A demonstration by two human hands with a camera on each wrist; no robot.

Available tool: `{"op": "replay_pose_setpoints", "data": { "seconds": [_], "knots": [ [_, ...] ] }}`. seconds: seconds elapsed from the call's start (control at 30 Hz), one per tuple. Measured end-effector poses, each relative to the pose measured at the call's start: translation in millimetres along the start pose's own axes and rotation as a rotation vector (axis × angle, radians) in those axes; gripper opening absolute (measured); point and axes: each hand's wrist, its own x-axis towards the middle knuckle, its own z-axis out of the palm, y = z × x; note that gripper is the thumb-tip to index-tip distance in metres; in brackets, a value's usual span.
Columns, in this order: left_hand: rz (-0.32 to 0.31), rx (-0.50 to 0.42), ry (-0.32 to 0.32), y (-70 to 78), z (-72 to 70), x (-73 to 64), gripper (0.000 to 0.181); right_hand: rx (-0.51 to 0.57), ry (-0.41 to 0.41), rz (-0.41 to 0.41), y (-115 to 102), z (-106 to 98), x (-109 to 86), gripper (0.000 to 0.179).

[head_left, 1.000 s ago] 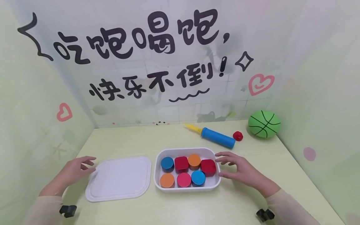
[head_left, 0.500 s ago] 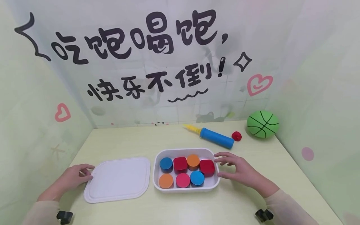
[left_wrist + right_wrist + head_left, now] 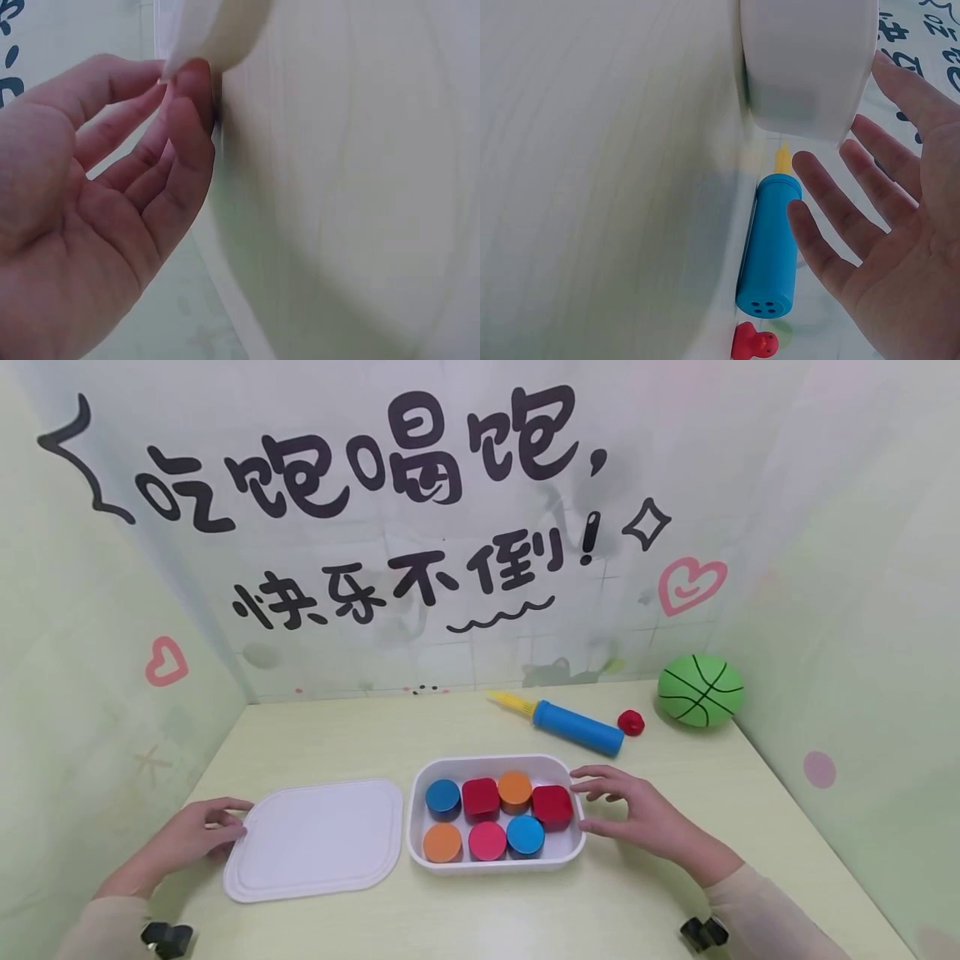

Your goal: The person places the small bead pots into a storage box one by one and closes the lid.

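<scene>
At the left end of a flat white lid, my left hand pinches the edge. In the left wrist view the thumb and curled fingers meet at the lid's edge, some fingertips beneath it. To the lid's right stands a white box with several round and squarish pieces inside, coloured blue, red, orange and pink, such as a red one. My right hand spreads relaxed fingers at the box's right end. In the right wrist view the fingertips touch or nearly touch its wall.
Behind the box lies a blue hand pump with a yellow nozzle. Beside it sits a small red toy. A green ball with black lines rests in the back right corner. Printed cloth walls enclose the table's back and sides.
My left hand has come down from above the lid's left end and taken hold of its edge. The right hand stays at the box's right end. The head view has shifted slightly.
</scene>
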Motion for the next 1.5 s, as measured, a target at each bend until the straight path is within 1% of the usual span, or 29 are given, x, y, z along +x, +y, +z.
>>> {"op": "replay_pose_setpoints", "data": {
  "seconds": [0.13,0.23,0.33,0.4,0.57,0.63,0.87,1.0,1.1,1.2,1.33,1.5],
  "knots": [
    [0.006,-0.150,-0.074,-11.0,-4.2,0.4,0.054,0.006,0.004,-0.001,-0.1,0.3,-0.2,0.052],
    [-0.007,-0.270,-0.136,-16.4,-7.7,-0.1,0.060,0.011,0.004,0.010,0.3,0.5,-0.2,0.053],
    [0.001,-0.340,-0.158,-18.9,-10.0,-1.8,0.060,0.010,0.000,0.010,0.5,0.5,-0.4,0.053],
    [0.008,-0.351,-0.141,-18.1,-9.9,-4.1,0.059,0.016,0.001,0.012,0.6,0.3,-0.5,0.053],
    [0.032,-0.345,-0.026,-15.2,-4.4,-8.6,0.060,0.022,0.003,0.013,0.4,0.2,-0.5,0.054],
    [0.036,-0.350,0.009,-16.1,-2.5,-8.9,0.060,0.022,0.003,0.011,0.7,0.7,-0.4,0.053],
    [0.038,-0.381,0.048,-23.3,-4.3,-8.2,0.054,0.025,-0.001,0.011,1.5,2.8,0.4,0.053],
    [0.076,-0.458,0.072,-24.8,-9.5,-8.5,0.045,0.022,-0.001,0.008,1.1,2.8,0.7,0.053],
    [0.099,-0.540,0.086,-20.8,-14.6,-8.8,0.042,0.019,0.001,0.006,0.3,2.2,0.6,0.054],
    [0.115,-0.591,0.089,-11.2,-18.4,-8.5,0.043,0.018,0.001,0.007,-0.5,1.3,0.5,0.054],
    [0.122,-0.630,0.080,8.7,-18.5,-6.1,0.043,0.012,0.002,0.007,-1.4,0.4,-0.1,0.055],
    [0.135,-0.663,0.092,37.5,-10.9,-3.3,0.043,0.009,0.004,0.003,-1.5,0.3,-0.7,0.054]
  ]
}}
